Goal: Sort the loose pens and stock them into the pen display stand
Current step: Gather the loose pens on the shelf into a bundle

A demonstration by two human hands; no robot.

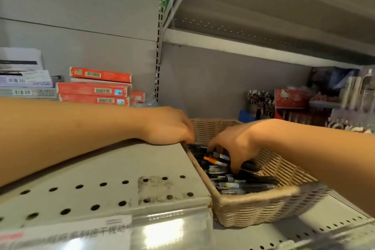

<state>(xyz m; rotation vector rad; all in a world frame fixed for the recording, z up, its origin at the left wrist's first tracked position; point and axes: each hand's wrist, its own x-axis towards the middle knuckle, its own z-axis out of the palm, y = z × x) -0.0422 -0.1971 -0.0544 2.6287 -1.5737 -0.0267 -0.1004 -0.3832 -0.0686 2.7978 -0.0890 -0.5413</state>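
Observation:
A woven wicker basket (251, 207) sits on the shelf and holds several loose pens (239, 183), mostly black and clear, one with an orange part (211, 160). My left hand (168, 126) rests at the basket's left rim with its fingers curled over the edge. My right hand (235, 144) reaches down into the basket, and its fingertips are among the pens. A dark pen (248, 165) lies under its fingers; whether they grip it is unclear. A pen display (259, 101) with upright pens stands at the back right.
The grey perforated metal shelf (105, 184) stretches to the left of the basket. Red boxes (95, 89) and grey boxes (26, 83) are stacked at the back left. Red packaging (290, 97) and other stationery crowd the back right. Another shelf (263, 16) hangs overhead.

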